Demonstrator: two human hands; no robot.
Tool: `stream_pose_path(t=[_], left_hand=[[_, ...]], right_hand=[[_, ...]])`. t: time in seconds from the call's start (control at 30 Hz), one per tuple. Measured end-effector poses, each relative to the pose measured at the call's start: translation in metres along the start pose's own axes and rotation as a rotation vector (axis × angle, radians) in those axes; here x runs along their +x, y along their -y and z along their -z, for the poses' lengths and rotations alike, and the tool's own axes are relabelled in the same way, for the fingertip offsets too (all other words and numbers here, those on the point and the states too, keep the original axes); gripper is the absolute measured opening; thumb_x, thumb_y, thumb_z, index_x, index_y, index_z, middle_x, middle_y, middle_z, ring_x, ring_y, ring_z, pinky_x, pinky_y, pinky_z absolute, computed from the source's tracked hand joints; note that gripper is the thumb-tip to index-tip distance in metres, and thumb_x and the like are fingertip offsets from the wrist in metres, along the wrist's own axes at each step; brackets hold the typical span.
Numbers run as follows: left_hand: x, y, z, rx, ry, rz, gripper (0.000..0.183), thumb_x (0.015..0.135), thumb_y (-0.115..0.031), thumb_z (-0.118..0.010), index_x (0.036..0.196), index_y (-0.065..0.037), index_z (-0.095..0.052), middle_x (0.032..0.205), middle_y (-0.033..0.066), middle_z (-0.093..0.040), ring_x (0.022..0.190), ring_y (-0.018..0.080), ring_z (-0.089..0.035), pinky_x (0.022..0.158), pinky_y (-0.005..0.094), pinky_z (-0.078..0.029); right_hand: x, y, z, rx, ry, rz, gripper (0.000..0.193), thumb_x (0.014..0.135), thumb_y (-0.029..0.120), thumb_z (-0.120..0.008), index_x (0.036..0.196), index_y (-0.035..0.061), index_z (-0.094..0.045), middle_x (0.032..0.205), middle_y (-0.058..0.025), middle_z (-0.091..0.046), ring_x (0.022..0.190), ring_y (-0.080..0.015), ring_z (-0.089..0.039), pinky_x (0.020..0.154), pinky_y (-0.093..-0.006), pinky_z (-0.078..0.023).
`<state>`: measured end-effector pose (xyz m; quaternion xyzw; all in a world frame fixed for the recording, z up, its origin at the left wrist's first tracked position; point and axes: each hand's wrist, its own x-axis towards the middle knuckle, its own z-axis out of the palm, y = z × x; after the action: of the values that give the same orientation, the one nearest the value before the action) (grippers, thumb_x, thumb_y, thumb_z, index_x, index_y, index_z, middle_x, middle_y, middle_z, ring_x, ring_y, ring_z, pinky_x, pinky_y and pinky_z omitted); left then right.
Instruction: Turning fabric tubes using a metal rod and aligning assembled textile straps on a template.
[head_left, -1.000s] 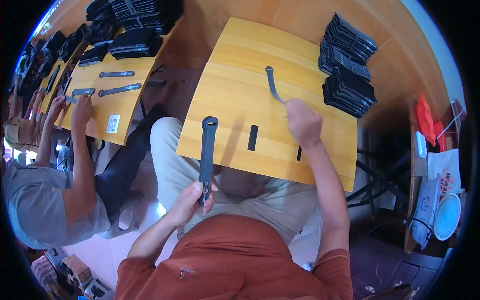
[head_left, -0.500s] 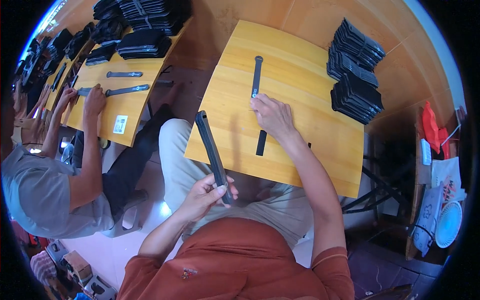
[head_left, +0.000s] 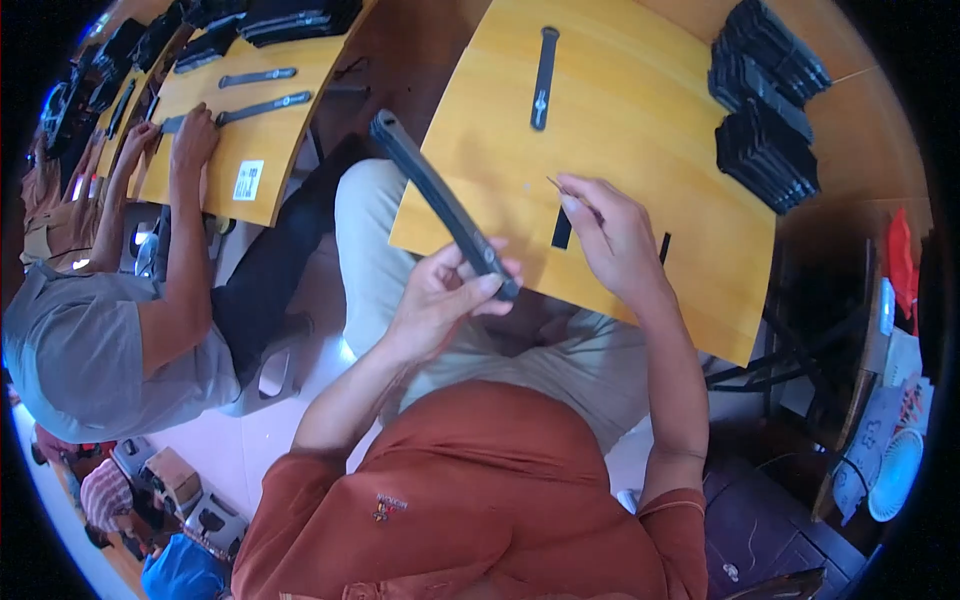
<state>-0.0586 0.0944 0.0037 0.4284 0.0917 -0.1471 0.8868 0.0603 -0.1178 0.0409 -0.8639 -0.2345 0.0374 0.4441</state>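
My left hand [head_left: 440, 305] grips the lower end of a bundle of dark grey straps [head_left: 435, 195], held tilted over the table's near edge. The bundle's far end is rounded with a loop hole. My right hand [head_left: 615, 235] is closed, pinching a thin pointed thing [head_left: 553, 183] of which only the tip shows. Beyond it, a single grey strap [head_left: 543, 85] with a rounded end and a pale mark lies lengthwise on the table. A short black strip [head_left: 562, 230] lies partly under my right hand. Another narrow black strip [head_left: 665, 246] lies beside my right wrist.
Piles of black straps [head_left: 765, 150] stand at the wooden table's [head_left: 640, 80] far right. To the left, a co-worker in a grey shirt [head_left: 80, 335] handles straps at another table [head_left: 215, 190]. At the right, a shelf holds a small white fan [head_left: 895, 475] and a red bag [head_left: 902, 265].
My right hand has left the strap on the table and drawn back toward me, now with a thin tip showing. My left hand has raised the strap bundle. The view has shifted too.
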Motion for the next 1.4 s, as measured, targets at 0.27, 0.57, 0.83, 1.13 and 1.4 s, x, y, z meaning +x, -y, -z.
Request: stream_pose_path(t=[0.27,0.57,0.83,1.13,1.4], left_hand=[[0.012,0.006,-0.005,-0.017,0.056,-0.057,0.047,0.094,-0.001,-0.068,0.138,-0.001,-0.053,0.122,0.0165,-0.068,0.109,0.0229,-0.069,0.087,0.0334,-0.063],[0.011,0.013,-0.014,0.037,0.022,-0.105,0.048,0.092,0.000,-0.071,0.137,0.000,-0.054,0.120,0.0178,-0.069,0.106,0.0211,-0.070,0.085,0.0314,-0.063],[0.011,0.014,-0.018,0.103,0.013,-0.111,0.052,0.091,0.000,-0.072,0.139,0.001,-0.053,0.122,0.0181,-0.068,0.109,0.0210,-0.069,0.087,0.0315,-0.061],[0.015,0.017,-0.018,0.162,0.016,-0.138,0.048,0.092,0.007,-0.067,0.138,0.002,-0.053,0.124,0.0202,-0.067,0.116,0.0254,-0.067,0.091,0.0349,-0.062],[0.016,0.018,-0.021,0.212,-0.022,-0.137,0.047,0.091,0.006,-0.069,0.136,0.003,-0.054,0.122,0.0204,-0.068,0.115,0.0249,-0.067,0.092,0.0365,-0.061]], right_hand=[[-0.078,0.030,-0.011,0.299,0.105,-0.067,0.023,0.093,0.002,-0.065,0.116,-0.0017,-0.069,0.092,-0.0198,-0.071,0.078,-0.0311,-0.070,0.069,-0.0366,-0.053],[-0.091,0.027,-0.010,0.227,0.025,0.035,0.026,0.090,-0.002,-0.068,0.116,-0.0018,-0.070,0.086,-0.0163,-0.068,0.071,-0.0280,-0.068,0.063,-0.0367,-0.052],[-0.094,0.020,-0.016,0.225,-0.022,0.045,0.028,0.088,-0.004,-0.067,0.116,-0.0011,-0.070,0.087,-0.0166,-0.067,0.072,-0.0302,-0.068,0.063,-0.0376,-0.053],[-0.095,0.016,-0.017,0.136,-0.003,0.050,0.030,0.087,-0.003,-0.066,0.117,0.0015,-0.068,0.086,-0.0158,-0.066,0.075,-0.0339,-0.069,0.064,-0.0418,-0.054],[-0.095,0.017,-0.019,-0.016,-0.093,0.110,0.027,0.086,0.002,-0.068,0.113,0.0049,-0.069,0.082,-0.0114,-0.066,0.071,-0.0305,-0.068,0.059,-0.0409,-0.053]])
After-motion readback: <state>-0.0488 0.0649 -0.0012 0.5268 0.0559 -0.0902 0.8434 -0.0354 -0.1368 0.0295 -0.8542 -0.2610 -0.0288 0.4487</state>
